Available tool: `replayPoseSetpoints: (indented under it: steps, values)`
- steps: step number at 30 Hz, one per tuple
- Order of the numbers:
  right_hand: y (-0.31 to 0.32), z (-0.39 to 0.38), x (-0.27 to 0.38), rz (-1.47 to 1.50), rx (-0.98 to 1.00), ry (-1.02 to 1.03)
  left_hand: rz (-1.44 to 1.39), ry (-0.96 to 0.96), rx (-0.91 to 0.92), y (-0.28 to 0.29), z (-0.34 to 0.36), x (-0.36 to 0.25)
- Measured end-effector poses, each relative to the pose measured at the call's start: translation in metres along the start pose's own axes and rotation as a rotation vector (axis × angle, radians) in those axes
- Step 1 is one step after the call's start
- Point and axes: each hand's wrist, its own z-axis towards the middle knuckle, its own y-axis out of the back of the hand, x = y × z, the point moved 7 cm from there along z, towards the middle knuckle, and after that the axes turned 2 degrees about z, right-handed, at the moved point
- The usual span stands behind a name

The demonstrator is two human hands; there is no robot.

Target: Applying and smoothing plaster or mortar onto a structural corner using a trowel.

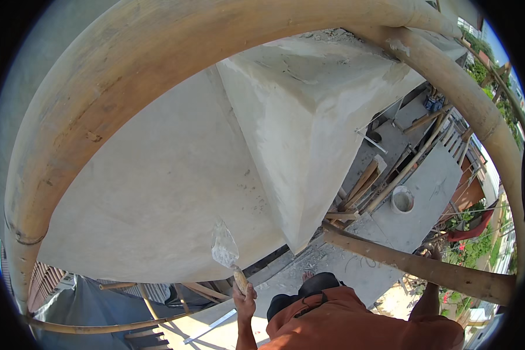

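My left hand (244,298) is closed round the wooden handle of a pointed trowel (224,245). The blade points up and away from me, over the smooth grey plastered wall (175,175), and is smeared with pale plaster. Whether the tip touches the wall is unclear. My right hand (434,252) is out to the right, just beyond a bamboo pole (408,256) that crosses over my arm. Its fingers are small and dark, so their grip does not show. To the right of the trowel, a plastered projection (291,134) with a sharp corner stands out from the wall.
Thick bamboo poles (99,111) arch across the top and sides. A dusty platform (385,227) lies beneath me, with a whitish bucket (402,199) and wooden boards (364,184) on the right. A long metal straightedge (210,326) lies at lower left. Open drops with greenery show at the far right.
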Motion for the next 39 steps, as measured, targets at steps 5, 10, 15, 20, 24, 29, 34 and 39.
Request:
replayPoseSetpoints:
  steps: [5, 10, 15, 20, 24, 29, 34, 39]
  values:
    - [0.032, -0.022, -0.009, 0.136, -0.211, 0.103, 0.025, 0.015, 0.202, 0.005, 0.014, -0.014]
    - [0.032, -0.032, -0.014, 0.251, -0.382, 0.314, 0.067, 0.046, 0.423, 0.015, 0.027, -0.02]
    - [0.032, -0.043, -0.027, 0.336, -0.527, 0.549, 0.179, 0.036, 0.682, 0.018, 0.036, -0.045]
    - [0.047, -0.13, -0.081, 0.184, -1.498, 0.587, 0.163, 0.049, 1.002, -0.011, 0.041, -0.057]
    - [-0.187, -0.087, -0.209, -0.201, -1.239, 0.196, 0.196, 0.073, 1.084, -0.022, 0.042, -0.069]
    - [-0.438, -0.047, -0.284, -0.273, -0.146, 0.128, -0.074, 0.241, 1.324, -0.069, 0.033, -0.07]
    - [-0.526, -0.031, -0.26, -0.267, 0.183, 0.296, -0.068, 0.148, 1.386, -0.081, 0.035, -0.082]
    - [-0.53, -0.014, -0.273, -0.071, -0.015, 0.053, 0.118, -0.049, 1.465, -0.075, 0.064, -0.116]
